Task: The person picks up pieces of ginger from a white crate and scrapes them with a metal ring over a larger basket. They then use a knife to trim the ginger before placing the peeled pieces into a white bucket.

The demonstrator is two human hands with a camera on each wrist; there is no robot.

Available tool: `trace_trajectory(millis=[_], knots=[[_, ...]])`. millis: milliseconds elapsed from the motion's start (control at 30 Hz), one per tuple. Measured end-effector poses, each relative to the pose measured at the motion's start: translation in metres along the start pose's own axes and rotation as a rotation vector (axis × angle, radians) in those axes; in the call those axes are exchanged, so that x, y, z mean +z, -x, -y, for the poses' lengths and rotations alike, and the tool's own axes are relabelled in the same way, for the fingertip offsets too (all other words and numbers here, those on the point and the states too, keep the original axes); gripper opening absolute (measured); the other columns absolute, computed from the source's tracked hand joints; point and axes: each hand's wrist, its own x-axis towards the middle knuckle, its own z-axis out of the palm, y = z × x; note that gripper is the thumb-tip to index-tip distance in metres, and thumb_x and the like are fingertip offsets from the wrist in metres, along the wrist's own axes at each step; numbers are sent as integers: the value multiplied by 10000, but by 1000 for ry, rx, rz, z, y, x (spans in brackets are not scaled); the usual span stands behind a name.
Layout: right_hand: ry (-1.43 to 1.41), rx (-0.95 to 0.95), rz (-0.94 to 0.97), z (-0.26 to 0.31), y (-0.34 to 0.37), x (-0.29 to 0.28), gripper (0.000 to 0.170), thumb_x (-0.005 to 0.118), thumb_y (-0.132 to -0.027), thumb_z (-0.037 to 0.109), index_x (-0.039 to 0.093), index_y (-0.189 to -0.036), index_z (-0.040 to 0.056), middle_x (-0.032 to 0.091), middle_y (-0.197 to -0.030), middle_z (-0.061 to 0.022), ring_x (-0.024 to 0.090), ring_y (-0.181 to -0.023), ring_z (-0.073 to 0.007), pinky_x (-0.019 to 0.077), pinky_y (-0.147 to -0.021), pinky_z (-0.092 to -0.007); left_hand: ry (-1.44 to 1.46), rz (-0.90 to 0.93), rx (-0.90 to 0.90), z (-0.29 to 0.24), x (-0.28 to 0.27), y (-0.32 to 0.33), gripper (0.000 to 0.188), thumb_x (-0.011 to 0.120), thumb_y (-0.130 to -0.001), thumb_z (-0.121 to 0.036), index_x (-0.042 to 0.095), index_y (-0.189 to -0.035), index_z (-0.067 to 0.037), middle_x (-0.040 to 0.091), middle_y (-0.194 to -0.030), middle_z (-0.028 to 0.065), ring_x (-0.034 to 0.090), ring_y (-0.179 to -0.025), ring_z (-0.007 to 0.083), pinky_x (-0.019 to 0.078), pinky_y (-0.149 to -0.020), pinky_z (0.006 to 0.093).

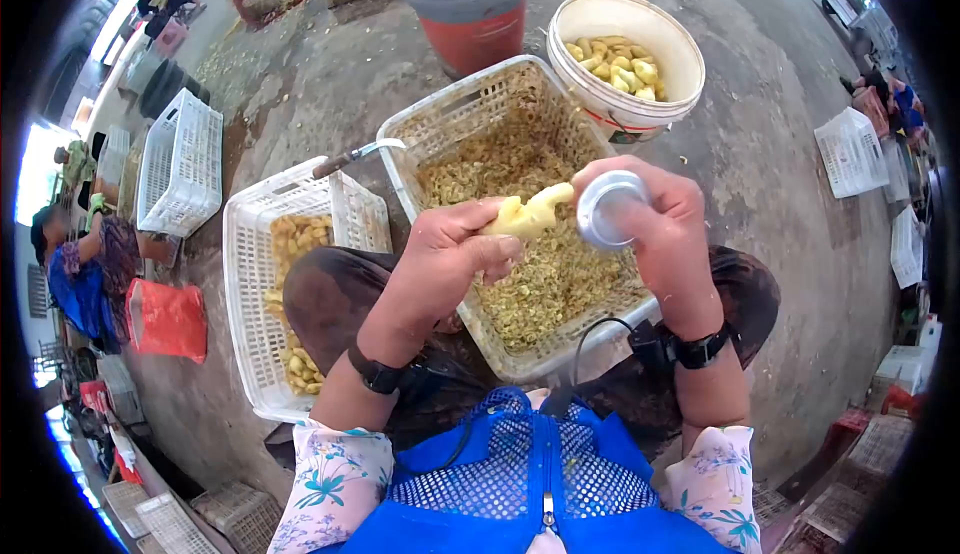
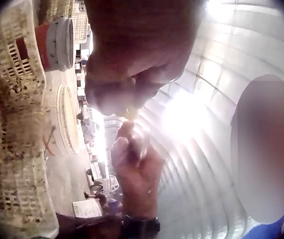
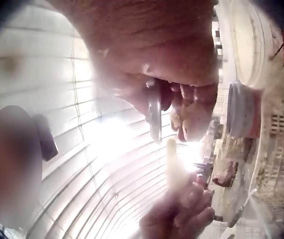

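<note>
My left hand (image 1: 450,249) pinches a knobbly piece of peeled ginger (image 1: 525,217) between thumb and fingers, its tip pointing right. In my right hand (image 1: 668,219) is a round, shallow metal disc like a lid (image 1: 598,212), gripped with its rim right by the ginger's tip. The right wrist view shows the metal disc (image 3: 154,112) edge-on above the pale ginger (image 3: 174,162). Both hands are over a white plastic crate (image 1: 575,351) of wet yellowish peelings (image 1: 540,299) between the knees.
Left of it a white crate (image 1: 243,289) holds ginger pieces (image 1: 298,244); a wooden-handled tool (image 1: 340,161) with a curved metal end lies across its corner. Ahead stand a white bucket (image 1: 685,104) with peeled ginger and a grey-and-red bucket (image 1: 470,34). Other people sit farther off.
</note>
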Motion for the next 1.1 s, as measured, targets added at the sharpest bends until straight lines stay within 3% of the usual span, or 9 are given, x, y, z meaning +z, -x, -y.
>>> trace_trajectory(millis=[200, 300, 500, 700, 800, 833, 967, 1067, 1100], knots=[[99, -65, 15, 1, 4, 13, 146, 676, -880, 24, 705, -1013, -28, 697, -1033, -37, 627, -895, -91, 508, -794, -255, -69, -32, -7, 0, 5, -2, 276, 666, -885, -46, 691, -1139, 59, 647, -848, 27, 576, -712, 90, 465, -627, 245], [132, -106, 34, -3, 3, 13, 114, 688, -876, 23, 697, -977, -30, 689, -1043, -37, 610, -873, -90, 490, -756, -253, -394, 14, 262, 4, 0, -4, 338, 714, -855, -61, 699, -1185, 10, 691, -945, 58, 638, -774, 135, 524, -719, 280], [191, -131, 65, -10, 1, 11, 108, 714, -831, -30, 689, -935, -23, 687, -1000, -47, 609, -850, -101, 482, -737, -261, -775, -84, 650, 2, -1, -3, 406, 725, -809, -20, 692, -1213, 6, 685, -992, 63, 648, -844, 128, 531, -757, 271], [348, -329, 119, -1, -1, 11, 151, 739, -764, -59, 669, -892, -22, 690, -979, -71, 641, -869, -177, 496, -754, -297, -406, 55, 230, -7, -1, 4, 442, 719, -835, -43, 657, -1267, 25, 676, -932, 32, 618, -778, 98, 505, -683, 251], [418, -386, 139, 3, -1, 12, 151, 754, -749, -44, 645, -852, -24, 688, -987, -84, 651, -893, -215, 502, -770, -319, -214, 90, -69, -20, -1, 8, 422, 723, -902, -85, 632, -1293, 44, 703, -926, 71, 613, -745, 95, 516, -668, 271], [408, -372, 152, 4, 1, 11, 152, 758, -750, -37, 636, -839, -24, 688, -996, -87, 652, -903, -222, 503, -776, -324, -85, 100, -49, -12, -6, 8, 392, 705, -930, -99, 633, -1283, 55, 709, -928, 78, 626, -746, 97, 514, -656, 263], [406, -375, 186, 3, 1, 11, 169, 763, -760, -21, 603, -813, -21, 677, -1003, -87, 646, -910, -231, 501, -782, -335, -350, 114, 167, -10, -7, 5, 364, 702, -929, -126, 650, -1240, 55, 731, -938, 105, 668, -770, 145, 532, -695, 297], [517, -405, 281, 4, -1, 7, 182, 760, -763, -24, 586, -815, -19, 661, -995, -84, 640, -902, -238, 499, -785, -343, -580, 167, 467, 8, -16, -3, 393, 695, -935, -150, 648, -1270, 49, 716, -915, 85, 659, -751, 142, 514, -658, 297], [517, -442, 288, 3, -1, 9, 198, 757, -758, -34, 568, -815, -17, 629, -949, -96, 626, -863, -265, 496, -756, -348, -613, 177, 443, 7, -15, -2, 406, 712, -916, -185, 655, -1241, 51, 732, -951, 143, 701, -791, 224, 529, -702, 342]])
